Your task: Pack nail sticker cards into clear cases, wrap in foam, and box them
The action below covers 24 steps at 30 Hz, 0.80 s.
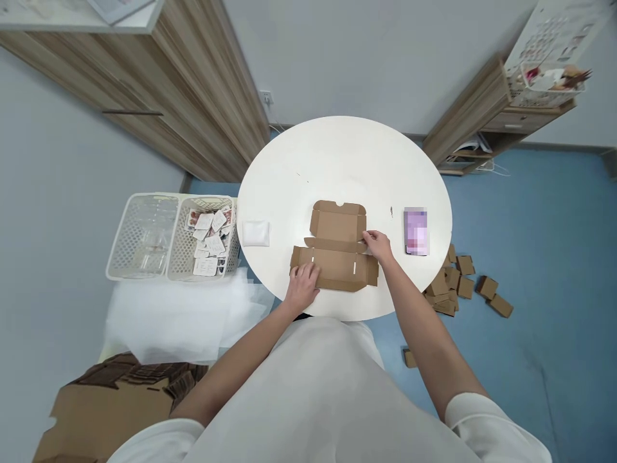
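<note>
An unfolded brown cardboard box lies flat on a white oval table, with its lid panel away from me and its slotted base panel nearer. My left hand holds the near left corner of the base, fingers bent over the cardboard; the thumb is at the near edge. At the right side, by the fold between lid and base, my right hand pinches a small side flap between thumb and fingers. To the left on the table is a white packet. A purple pack, partly blurred, lies on the right.
Left of the table stand two white plastic baskets, one with many small cards. Translucent sheets and stacked flat cardboard are nearer me. Small brown boxes lie on the blue floor at right. Wooden cabinets flank the wall.
</note>
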### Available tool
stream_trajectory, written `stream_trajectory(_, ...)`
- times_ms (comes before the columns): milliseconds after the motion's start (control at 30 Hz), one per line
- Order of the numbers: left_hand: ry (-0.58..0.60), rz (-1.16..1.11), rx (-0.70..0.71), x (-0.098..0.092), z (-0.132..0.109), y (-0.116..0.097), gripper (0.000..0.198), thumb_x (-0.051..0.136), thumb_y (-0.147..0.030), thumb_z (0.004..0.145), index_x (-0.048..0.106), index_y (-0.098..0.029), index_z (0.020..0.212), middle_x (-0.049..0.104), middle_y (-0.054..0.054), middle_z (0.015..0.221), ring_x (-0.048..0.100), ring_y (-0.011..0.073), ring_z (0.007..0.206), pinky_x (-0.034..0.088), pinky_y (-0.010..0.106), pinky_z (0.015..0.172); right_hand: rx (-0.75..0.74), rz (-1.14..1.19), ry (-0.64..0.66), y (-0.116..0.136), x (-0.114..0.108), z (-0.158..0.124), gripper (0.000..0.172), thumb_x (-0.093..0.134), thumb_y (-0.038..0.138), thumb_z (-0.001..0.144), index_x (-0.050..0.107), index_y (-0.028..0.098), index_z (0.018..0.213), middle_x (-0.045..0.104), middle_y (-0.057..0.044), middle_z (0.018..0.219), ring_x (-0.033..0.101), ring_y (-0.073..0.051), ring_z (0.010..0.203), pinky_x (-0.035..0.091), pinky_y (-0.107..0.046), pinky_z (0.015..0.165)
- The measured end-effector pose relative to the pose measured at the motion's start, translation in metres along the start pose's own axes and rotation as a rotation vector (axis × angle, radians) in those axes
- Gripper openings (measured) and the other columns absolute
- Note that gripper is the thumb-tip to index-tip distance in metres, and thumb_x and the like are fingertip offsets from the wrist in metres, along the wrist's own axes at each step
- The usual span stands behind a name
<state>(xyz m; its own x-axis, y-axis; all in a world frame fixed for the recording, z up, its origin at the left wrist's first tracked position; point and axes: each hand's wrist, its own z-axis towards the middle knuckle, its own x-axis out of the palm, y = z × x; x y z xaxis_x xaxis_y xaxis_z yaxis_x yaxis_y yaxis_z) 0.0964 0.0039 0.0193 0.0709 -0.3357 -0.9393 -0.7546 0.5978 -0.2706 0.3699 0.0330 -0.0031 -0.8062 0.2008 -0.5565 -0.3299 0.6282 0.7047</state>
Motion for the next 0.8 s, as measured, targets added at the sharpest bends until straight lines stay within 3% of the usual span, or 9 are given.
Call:
stream_trajectory(133, 0.045, 0.059, -0.062, -0.005, 0.013, -0.004, 0.076, 0.061, -0.031, 0.066, 0.026, -0.018, 0.132, 0.029, 0.014, 0.137, 0.021, 0.0303, 0.127, 0.015, 0.044, 0.102, -0.04, -0.06, 0.032, 0.001, 0.006, 0.007, 0.027, 0.044, 0.036, 0.074, 0.062, 0.021, 0.087, 0.067, -0.001, 0.08, 0.059, -0.015, 0.075, 0.042, -0.027, 0.071)
stream_trajectory(367, 0.072, 0.143, -0.061, -0.013, 0.03, -0.006, 0.093, 0.062, -0.039, 0.063, 0.012, -0.012, 0.137, 0.01, 0.015, 0.144, 0.001, 0.0299, 0.132, 0.006, 0.048, 0.103, -0.087, 0.041, 0.167, 0.002, -0.002, -0.009, 0.028, 0.044, 0.034, 0.071, 0.065, 0.017, 0.08, 0.067, -0.002, 0.073, 0.059, -0.015, 0.067, 0.043, -0.024, 0.061)
stream_trajectory(533, 0.086, 0.19, -0.056, -0.017, 0.039, -0.006, 0.098, 0.061, -0.041, 0.061, 0.007, -0.013, 0.138, 0.009, 0.011, 0.144, -0.006, 0.0294, 0.131, 0.001, 0.051, 0.103, -0.079, -0.061, 0.268, 0.004, -0.008, -0.014, 0.03, 0.042, 0.033, 0.073, 0.064, 0.017, 0.085, 0.067, -0.002, 0.072, 0.061, -0.016, 0.068, 0.045, -0.027, 0.064)
stream_trajectory(633, 0.082, 0.182, -0.043, -0.016, 0.042, -0.004, 0.097, 0.06, -0.041, 0.061, 0.009, -0.013, 0.137, 0.012, 0.011, 0.144, -0.006, 0.0303, 0.131, 0.0, 0.052, 0.103, -0.197, -0.284, 0.094, 0.011, -0.009, -0.026, 0.041, 0.041, 0.037, 0.076, 0.055, 0.018, 0.108, 0.064, -0.008, 0.099, 0.057, -0.022, 0.092, 0.041, -0.037, 0.081)
stream_trajectory(700, 0.068, 0.171, -0.027, -0.013, 0.041, -0.003, 0.095, 0.06, -0.04, 0.061, 0.01, -0.013, 0.137, 0.016, 0.011, 0.143, -0.006, 0.0305, 0.131, 0.001, 0.053, 0.103, -0.351, -0.465, -0.075, 0.016, -0.008, -0.041, 0.059, 0.044, 0.044, 0.075, 0.038, 0.015, 0.126, 0.046, -0.013, 0.126, 0.042, -0.027, 0.115, 0.028, -0.045, 0.093)
stream_trajectory(733, 0.061, 0.166, -0.018, -0.012, 0.039, -0.003, 0.094, 0.06, -0.039, 0.061, 0.011, -0.013, 0.137, 0.017, 0.011, 0.143, -0.006, 0.0302, 0.131, 0.001, 0.053, 0.103, -0.44, -0.553, -0.102, 0.017, -0.006, -0.051, 0.068, 0.046, 0.048, 0.073, 0.03, 0.014, 0.13, 0.034, -0.015, 0.135, 0.031, -0.028, 0.123, 0.021, -0.048, 0.097)
stream_trajectory(800, 0.048, 0.16, -0.005, -0.01, 0.036, -0.003, 0.09, 0.059, -0.037, 0.062, 0.013, -0.013, 0.137, 0.019, 0.011, 0.142, -0.006, 0.0296, 0.131, 0.001, 0.053, 0.103, -0.618, -0.716, 0.005, 0.016, 0.0, -0.07, 0.08, 0.048, 0.053, 0.07, 0.021, 0.013, 0.134, 0.02, -0.014, 0.141, 0.017, -0.029, 0.129, 0.011, -0.05, 0.101)
